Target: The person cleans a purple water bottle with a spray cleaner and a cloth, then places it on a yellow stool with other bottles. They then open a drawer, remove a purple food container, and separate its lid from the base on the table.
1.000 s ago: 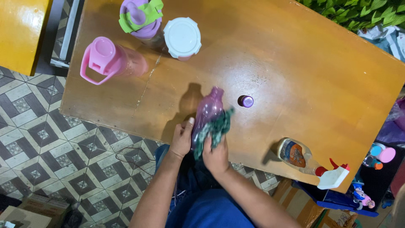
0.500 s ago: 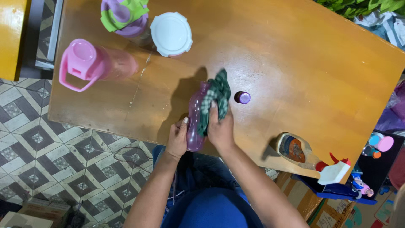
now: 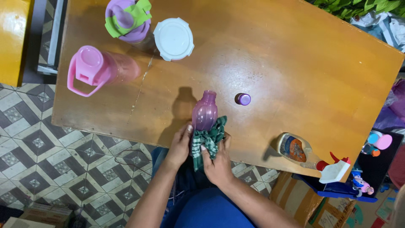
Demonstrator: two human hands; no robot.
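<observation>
- A pink bottle (image 3: 101, 69) with a loop handle is lying on its side toward the left end of the wooden tabletop (image 3: 295, 59).
- A purple cup (image 3: 128, 21) with a green lid flap is standing at the far edge, and a white round lid (image 3: 173, 39) is sitting just beside it on the right.
- The left hand (image 3: 180, 145) is reaching over the near edge of the tabletop, its fingers (image 3: 187, 128) curling around the lower left side of a translucent purple bottle (image 3: 205, 112).
- That purple bottle is lying near the front edge, around the middle of the tabletop, its open neck pointing away from the person and its base wrapped in a green checked cloth (image 3: 207, 139).
- The right hand (image 3: 217, 162) is pressing the cloth against the bottle's base, its fingers (image 3: 205, 150) closing on the fabric.
- A small purple cap (image 3: 243, 99) is standing alone on the wood, near the bottle's right side but apart from it.
- A clear spray bottle (image 3: 297, 150) with a white and red trigger head is lying at the near right corner, its head overhanging the edge.
</observation>
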